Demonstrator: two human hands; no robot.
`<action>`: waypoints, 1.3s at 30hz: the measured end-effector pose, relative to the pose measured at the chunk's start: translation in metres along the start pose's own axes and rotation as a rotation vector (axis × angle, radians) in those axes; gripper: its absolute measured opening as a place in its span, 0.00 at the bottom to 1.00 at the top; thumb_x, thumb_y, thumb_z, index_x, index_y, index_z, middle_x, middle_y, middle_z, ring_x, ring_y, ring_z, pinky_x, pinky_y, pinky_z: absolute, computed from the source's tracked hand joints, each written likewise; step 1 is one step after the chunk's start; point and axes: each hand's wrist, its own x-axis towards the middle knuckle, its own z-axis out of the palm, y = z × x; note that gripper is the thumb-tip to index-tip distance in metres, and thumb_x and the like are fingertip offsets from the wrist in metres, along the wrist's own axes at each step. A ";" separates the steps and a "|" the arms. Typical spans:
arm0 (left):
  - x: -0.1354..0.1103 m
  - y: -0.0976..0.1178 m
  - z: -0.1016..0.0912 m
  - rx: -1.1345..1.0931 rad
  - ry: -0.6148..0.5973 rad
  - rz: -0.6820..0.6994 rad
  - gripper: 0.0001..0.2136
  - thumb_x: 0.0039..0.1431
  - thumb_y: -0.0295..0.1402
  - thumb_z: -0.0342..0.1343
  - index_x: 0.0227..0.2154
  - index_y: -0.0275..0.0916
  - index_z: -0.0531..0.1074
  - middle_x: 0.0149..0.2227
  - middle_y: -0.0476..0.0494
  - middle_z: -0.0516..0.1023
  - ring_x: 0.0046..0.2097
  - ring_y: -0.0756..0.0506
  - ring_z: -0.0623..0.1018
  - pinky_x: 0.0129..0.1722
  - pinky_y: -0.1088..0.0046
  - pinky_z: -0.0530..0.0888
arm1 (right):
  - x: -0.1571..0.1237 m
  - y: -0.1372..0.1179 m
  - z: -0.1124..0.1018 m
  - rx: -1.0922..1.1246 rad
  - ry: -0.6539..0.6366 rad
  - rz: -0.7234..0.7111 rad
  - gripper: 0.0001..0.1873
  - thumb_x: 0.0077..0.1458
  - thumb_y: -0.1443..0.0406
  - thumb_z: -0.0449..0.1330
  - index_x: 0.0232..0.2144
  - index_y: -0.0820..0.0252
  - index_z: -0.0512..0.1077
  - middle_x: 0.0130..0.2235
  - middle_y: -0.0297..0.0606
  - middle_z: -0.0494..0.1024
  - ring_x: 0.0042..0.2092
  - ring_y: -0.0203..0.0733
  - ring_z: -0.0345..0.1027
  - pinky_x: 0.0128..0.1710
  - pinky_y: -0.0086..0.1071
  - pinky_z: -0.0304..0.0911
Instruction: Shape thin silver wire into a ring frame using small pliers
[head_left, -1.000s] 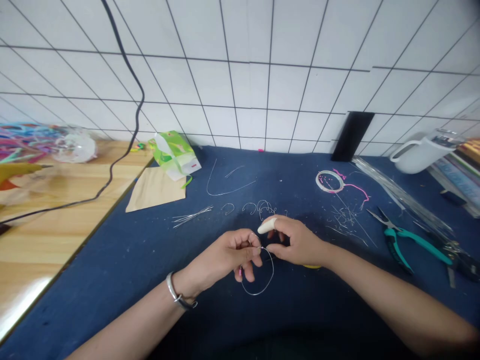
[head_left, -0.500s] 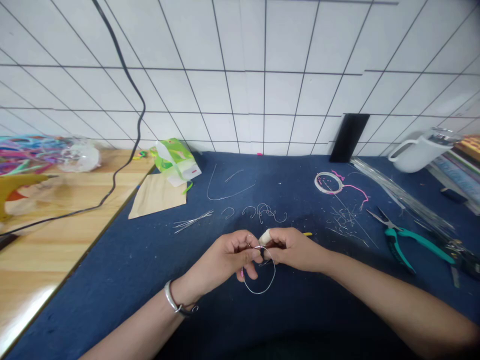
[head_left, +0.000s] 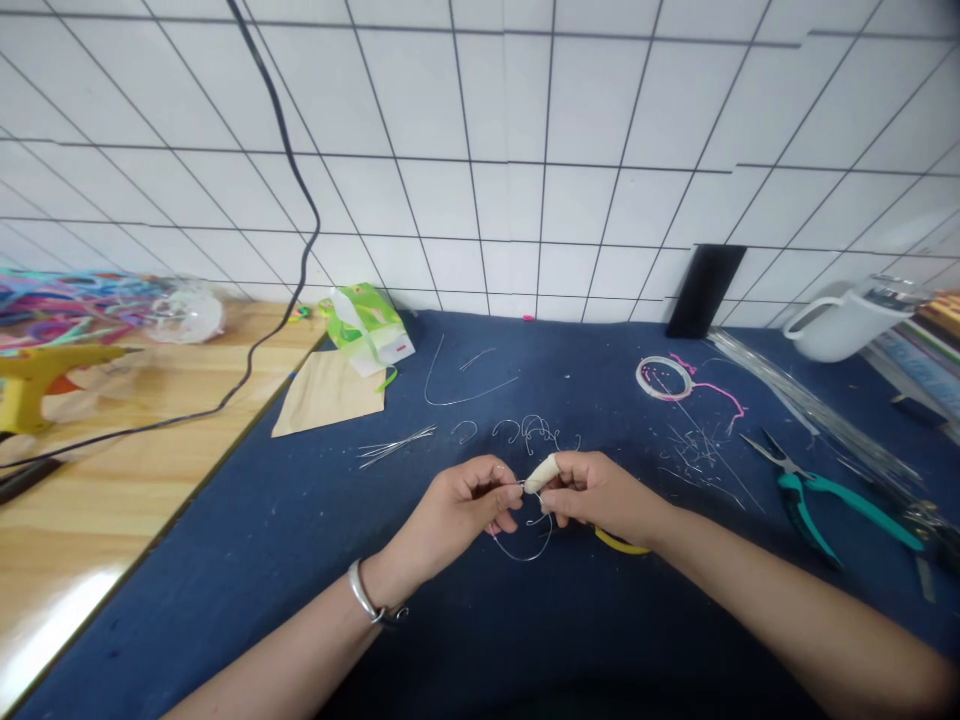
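Note:
My left hand and my right hand meet over the blue cloth, both pinching a thin silver wire loop that hangs below the fingers. The right forefinger wears a pale finger cot. A metal bracelet sits on my left wrist. A yellow piece lies under my right hand. Several small bent wire hooks lie just beyond the hands.
Teal-handled pliers lie at the right. A tape roll with a pink strand, straight wire pieces, a brown paper bag, a green packet, a white jug and a yellow glue gun stand around. A black cable crosses the wooden table.
The hands have closed together on the wire loop, and the loop looks smaller and flatter. The view has shifted a little, so everything sits lower and to the right.

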 end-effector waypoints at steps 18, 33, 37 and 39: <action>0.003 -0.006 0.007 -0.011 0.100 0.012 0.06 0.54 0.33 0.54 0.30 0.35 0.67 0.23 0.49 0.73 0.26 0.51 0.74 0.27 0.76 0.71 | -0.002 0.000 0.003 0.098 0.009 0.001 0.10 0.48 0.67 0.59 0.37 0.60 0.66 0.27 0.30 0.66 0.26 0.30 0.62 0.21 0.23 0.57; 0.003 -0.006 0.001 0.037 0.029 0.081 0.07 0.56 0.34 0.52 0.30 0.36 0.70 0.25 0.48 0.73 0.29 0.50 0.75 0.30 0.75 0.71 | -0.001 -0.002 -0.002 -0.040 0.061 0.003 0.08 0.50 0.67 0.57 0.35 0.60 0.70 0.27 0.31 0.69 0.28 0.30 0.61 0.26 0.25 0.58; 0.001 -0.006 0.003 0.061 0.011 0.062 0.05 0.55 0.32 0.52 0.29 0.36 0.69 0.25 0.49 0.71 0.28 0.50 0.75 0.29 0.75 0.71 | 0.000 -0.003 -0.004 -0.089 0.109 0.002 0.08 0.51 0.67 0.56 0.35 0.59 0.70 0.28 0.32 0.71 0.29 0.32 0.64 0.28 0.27 0.61; 0.001 -0.006 0.003 0.071 -0.005 0.049 0.05 0.55 0.32 0.52 0.29 0.36 0.69 0.25 0.50 0.70 0.27 0.51 0.75 0.29 0.75 0.71 | 0.000 -0.003 -0.003 -0.116 0.134 -0.006 0.08 0.51 0.66 0.56 0.35 0.59 0.71 0.26 0.32 0.71 0.29 0.33 0.64 0.27 0.27 0.61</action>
